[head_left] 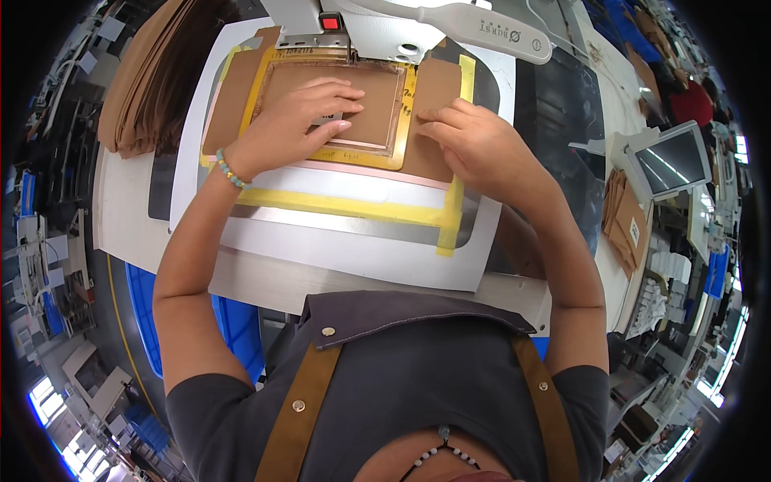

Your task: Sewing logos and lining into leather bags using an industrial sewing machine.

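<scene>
My left hand (pixel 309 120) lies open, fingers spread, on a brown panel (pixel 365 96) inside a yellow template frame (pixel 379 158), over a pale label it partly hides. My right hand (pixel 470 140) rests with bent, slightly parted fingers on a brown strip (pixel 430 80) just right of the frame. These sit on a plate (pixel 337 221) edged with yellow tape (pixel 337 203), over a white board (pixel 337 255). A sewing machine head (pixel 377 32) stands at the panel's far edge, its needle area above the frame.
Brown pieces are stacked at the back left (pixel 144 72) and right (pixel 622 217). A grey controller arm (pixel 482 32) overhangs the back. A screen (pixel 666 157) stands at the right, a blue bin (pixel 140 297) below the table's left. A person in red (pixel 691 104) is at the far right.
</scene>
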Demonstrator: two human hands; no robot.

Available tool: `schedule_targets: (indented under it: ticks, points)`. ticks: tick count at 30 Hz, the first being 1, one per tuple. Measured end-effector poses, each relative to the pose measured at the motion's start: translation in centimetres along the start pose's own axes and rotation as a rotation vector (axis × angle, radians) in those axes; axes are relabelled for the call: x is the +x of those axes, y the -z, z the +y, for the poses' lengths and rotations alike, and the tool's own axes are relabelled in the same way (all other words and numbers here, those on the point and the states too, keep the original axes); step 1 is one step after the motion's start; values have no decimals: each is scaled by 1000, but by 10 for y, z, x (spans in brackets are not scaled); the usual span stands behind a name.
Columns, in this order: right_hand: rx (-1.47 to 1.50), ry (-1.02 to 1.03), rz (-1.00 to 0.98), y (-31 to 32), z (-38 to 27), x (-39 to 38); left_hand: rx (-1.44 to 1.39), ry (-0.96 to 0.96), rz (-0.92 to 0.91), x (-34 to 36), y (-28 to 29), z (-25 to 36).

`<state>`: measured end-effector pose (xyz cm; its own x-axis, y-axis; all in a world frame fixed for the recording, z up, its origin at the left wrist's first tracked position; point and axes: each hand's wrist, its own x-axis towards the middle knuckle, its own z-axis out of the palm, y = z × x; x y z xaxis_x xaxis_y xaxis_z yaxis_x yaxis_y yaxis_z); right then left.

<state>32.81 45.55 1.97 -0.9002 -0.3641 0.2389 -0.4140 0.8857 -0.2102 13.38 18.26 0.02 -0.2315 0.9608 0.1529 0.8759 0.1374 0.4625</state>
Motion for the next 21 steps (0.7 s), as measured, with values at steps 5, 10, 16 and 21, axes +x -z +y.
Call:
schedule_targets:
  ticks: [5, 10, 16, 21]
  points:
    - [78, 94, 56, -26, -15, 21, -66, -96, -118, -9, -4, -4]
    - [67, 65, -7, -32, -22, 20, -29, -136, -160, -8, -9, -4]
    - [-14, 82, 49, -39, -26, 17, -59, -155, -169, -2, -10, -9]
    - [-54, 83, 76, -42, -26, 15, -88, -154, -160, 4, -11, -14]
